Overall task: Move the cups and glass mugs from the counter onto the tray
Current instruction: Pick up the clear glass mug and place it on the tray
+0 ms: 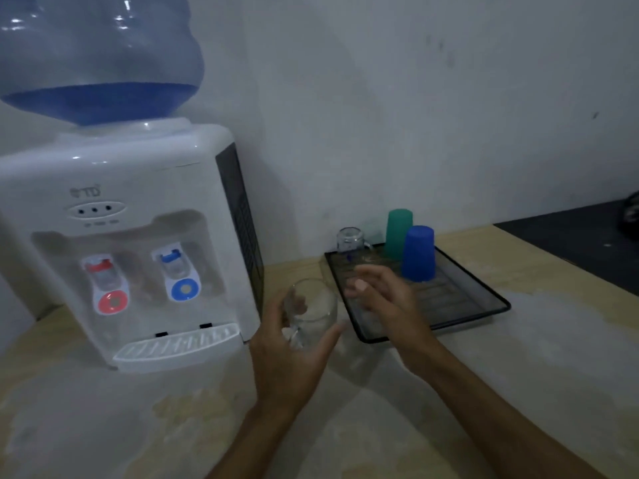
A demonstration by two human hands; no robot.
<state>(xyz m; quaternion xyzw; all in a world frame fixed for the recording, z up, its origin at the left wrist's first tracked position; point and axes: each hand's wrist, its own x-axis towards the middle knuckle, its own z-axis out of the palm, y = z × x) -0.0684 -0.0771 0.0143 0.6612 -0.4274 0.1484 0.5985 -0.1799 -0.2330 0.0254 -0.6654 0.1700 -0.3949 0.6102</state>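
Left hand grip wraps the clear glass tumbler, held above the desk just left of the dark rectangular tray. Right hand open, over the tray's near-left corner. Glass likely smooth, fragile; hold mid-body firmly.

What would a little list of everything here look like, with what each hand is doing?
left hand: holding a clear glass mug above the counter
right hand: open, empty, over the near part of the tray
on tray: blue cup and green cup, both upside down; another glass mug at the far corner
beside tray: white water dispenser with a blue bottle
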